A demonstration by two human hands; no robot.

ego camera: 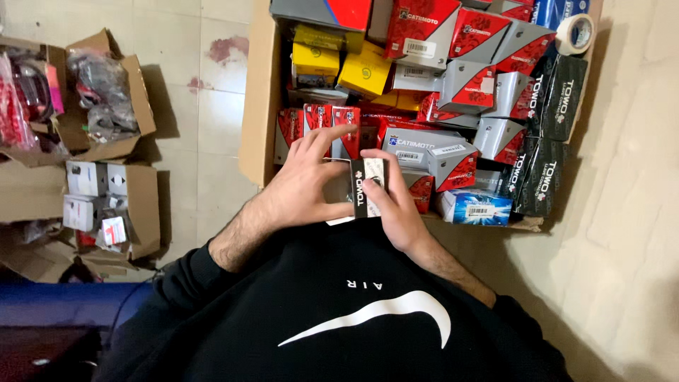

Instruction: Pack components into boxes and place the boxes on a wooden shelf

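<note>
While the left hand [300, 187] lies flat against the box's side with fingers spread, the small black box [366, 187] sits pinched between both hands just above the lap, long axis pointing away from the body. Right hand [397, 205] wraps its far edge, thumb on top. Black with white print, glossy. Big carton [256, 141] of boxes just beyond.

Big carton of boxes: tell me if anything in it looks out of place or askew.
In the big carton, the red-and-grey boxes lie tumbled at angles, and a tape roll perches on the black boxes. No damage shows.
</note>
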